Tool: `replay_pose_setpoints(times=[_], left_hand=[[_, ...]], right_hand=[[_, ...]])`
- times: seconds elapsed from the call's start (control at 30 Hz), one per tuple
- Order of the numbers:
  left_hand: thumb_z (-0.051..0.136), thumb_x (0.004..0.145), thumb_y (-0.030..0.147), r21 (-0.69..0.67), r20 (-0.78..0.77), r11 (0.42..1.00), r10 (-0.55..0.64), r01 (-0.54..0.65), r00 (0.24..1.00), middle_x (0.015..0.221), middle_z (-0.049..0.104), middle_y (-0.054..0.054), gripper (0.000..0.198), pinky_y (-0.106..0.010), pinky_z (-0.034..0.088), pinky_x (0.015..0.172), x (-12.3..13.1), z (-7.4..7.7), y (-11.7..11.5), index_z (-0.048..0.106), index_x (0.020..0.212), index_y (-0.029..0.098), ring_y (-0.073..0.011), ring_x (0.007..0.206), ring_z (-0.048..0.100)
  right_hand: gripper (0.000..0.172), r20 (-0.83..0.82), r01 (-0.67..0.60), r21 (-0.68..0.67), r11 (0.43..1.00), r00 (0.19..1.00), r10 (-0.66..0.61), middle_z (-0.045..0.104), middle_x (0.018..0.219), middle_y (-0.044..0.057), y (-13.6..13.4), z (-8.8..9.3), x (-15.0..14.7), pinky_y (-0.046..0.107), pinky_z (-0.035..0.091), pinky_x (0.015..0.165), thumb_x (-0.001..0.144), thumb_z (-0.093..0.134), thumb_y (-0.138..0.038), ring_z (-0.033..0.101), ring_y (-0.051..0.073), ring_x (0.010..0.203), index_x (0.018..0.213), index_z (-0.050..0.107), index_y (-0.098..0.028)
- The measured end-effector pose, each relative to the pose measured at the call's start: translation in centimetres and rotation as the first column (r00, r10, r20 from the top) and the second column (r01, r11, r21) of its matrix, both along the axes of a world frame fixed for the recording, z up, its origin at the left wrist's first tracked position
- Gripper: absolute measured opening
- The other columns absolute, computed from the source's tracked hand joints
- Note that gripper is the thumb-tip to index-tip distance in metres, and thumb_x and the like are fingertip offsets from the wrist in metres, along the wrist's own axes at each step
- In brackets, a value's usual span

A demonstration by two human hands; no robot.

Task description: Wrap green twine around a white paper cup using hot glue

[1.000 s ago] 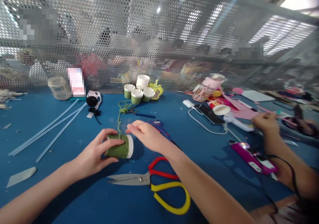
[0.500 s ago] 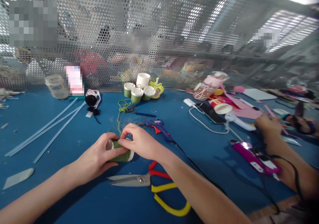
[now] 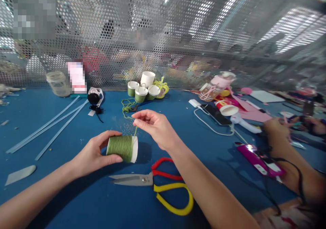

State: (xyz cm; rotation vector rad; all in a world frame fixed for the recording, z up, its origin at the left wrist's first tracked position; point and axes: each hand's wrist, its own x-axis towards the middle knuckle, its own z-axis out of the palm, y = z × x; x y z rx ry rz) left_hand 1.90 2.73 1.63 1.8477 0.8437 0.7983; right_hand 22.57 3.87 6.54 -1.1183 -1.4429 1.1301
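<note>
My left hand [image 3: 98, 152] grips a paper cup [image 3: 121, 148] wound with green yarn, lying on its side with a bare white band at its right end. My right hand [image 3: 154, 125] pinches a strand of green yarn [image 3: 136, 131] that rises from the cup near that band. A loose tangle of the same yarn [image 3: 128, 106] lies beyond my right fingertips. Scissors [image 3: 144, 179] with one red and one yellow handle lie just in front of the cup. My right hand and forearm hide the glue gun.
Several small green-wrapped cups [image 3: 141, 95] stand at the back beside a white cup stack [image 3: 148, 78]. Glue sticks [image 3: 61, 129] and a clear jar [image 3: 58, 84] are on the left. At right are a phone [image 3: 216, 114], a purple device [image 3: 258, 159] and another person's arm [image 3: 287, 151].
My right hand has lifted off the cup, up and to the right, drawing the yarn strand taut. More of the wrapped cup shows in my left hand.
</note>
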Motion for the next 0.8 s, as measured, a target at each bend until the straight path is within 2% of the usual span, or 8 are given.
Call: replay_pose_setpoints(times=[0.23,0.37,0.57,0.8], left_hand=[[0.072,0.069,0.035,-0.073,0.021,0.997,-0.009,0.011,1.0,0.101,0.063,-0.005,0.05,-0.031,0.053,0.075,-0.11,0.02,-0.32,0.051,0.112,0.02,-0.0213,0.085,0.063],[0.072,0.069,0.035,-0.023,-0.004,0.999,-0.025,0.024,1.0,0.099,0.063,-0.004,0.05,-0.03,0.053,0.074,-0.06,0.2,-0.39,0.052,0.112,0.02,-0.0207,0.083,0.063],[0.071,0.069,0.037,0.082,-0.048,0.996,-0.022,0.025,0.999,0.104,0.061,-0.006,0.048,-0.032,0.052,0.078,0.02,0.43,-0.48,0.053,0.11,0.02,-0.0222,0.091,0.06],[0.069,0.071,0.036,0.059,-0.077,0.998,-0.029,0.034,0.997,0.1,0.061,-0.005,0.047,-0.03,0.052,0.075,0.17,0.34,-0.61,0.051,0.111,0.02,-0.0204,0.087,0.061]], right_hand=[[0.01,0.042,0.042,0.05,0.998,0.998,-0.044,0.065,0.073,-0.001,0.22,-0.04,0.49,0.026,0.048,0.066,0.069,0.067,-0.022,0.059,0.01,0.066,0.078,0.064,-0.018],[0.009,0.105,0.036,0.077,0.996,0.993,-0.044,0.066,0.072,-0.001,0.23,-0.36,0.47,0.025,0.049,0.065,0.07,0.066,-0.023,0.06,0.01,0.066,0.077,0.064,-0.018],[0.007,0.128,0.026,0.069,0.997,0.991,-0.034,0.066,0.072,-0.001,-0.08,-0.48,-0.11,0.025,0.05,0.066,0.071,0.065,-0.021,0.061,0.01,0.066,0.076,0.064,-0.017],[0.007,0.067,0.074,0.113,0.991,0.994,-0.082,0.067,0.073,0.0,-0.67,0.21,-0.46,0.027,0.051,0.067,0.071,0.065,-0.023,0.062,0.012,0.069,0.076,0.064,-0.018]])
